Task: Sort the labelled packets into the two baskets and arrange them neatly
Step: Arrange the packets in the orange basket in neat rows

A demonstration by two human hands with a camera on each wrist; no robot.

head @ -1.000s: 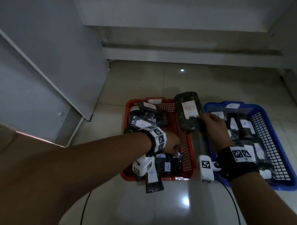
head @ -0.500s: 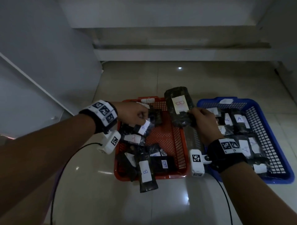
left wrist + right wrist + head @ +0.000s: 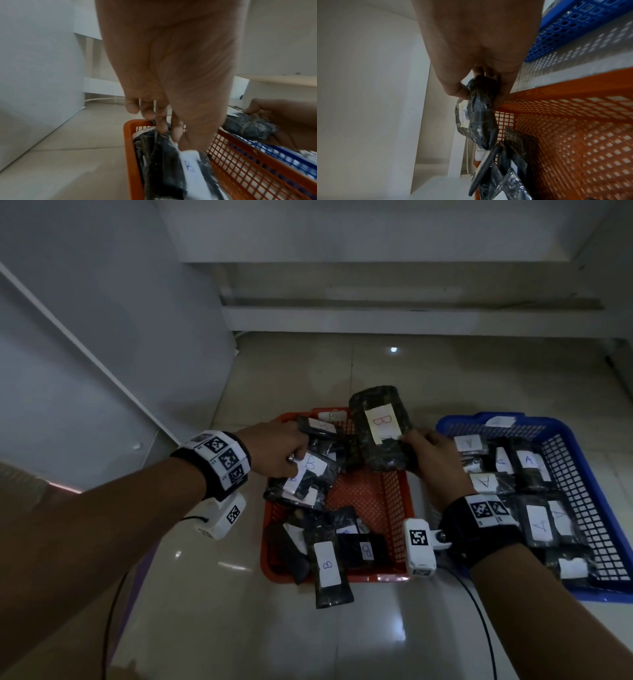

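Note:
An orange basket (image 3: 376,577) holds several dark packets labelled B; one B packet (image 3: 328,566) hangs over its near rim. To its right a blue basket (image 3: 479,419) holds several packets labelled A (image 3: 486,481). My right hand (image 3: 411,440) grips a large dark packet labelled B (image 3: 380,429) by its lower end, above the orange basket's far right corner; in the right wrist view thumb and fingers pinch it (image 3: 479,108). My left hand (image 3: 294,460) is over the basket's far left, its fingers (image 3: 161,121) curled onto the top edge of a dark B packet (image 3: 159,155).
Both baskets stand on a glossy tiled floor (image 3: 308,638). A white slanted panel (image 3: 102,344) closes the left side, and a low white ledge (image 3: 376,318) runs along the back. Thin black cables (image 3: 113,611) trail from my wrists across the floor.
My left hand has gone from the orange basket's near end to its far left corner and taken hold of a packet there. The right hand keeps holding the large B packet.

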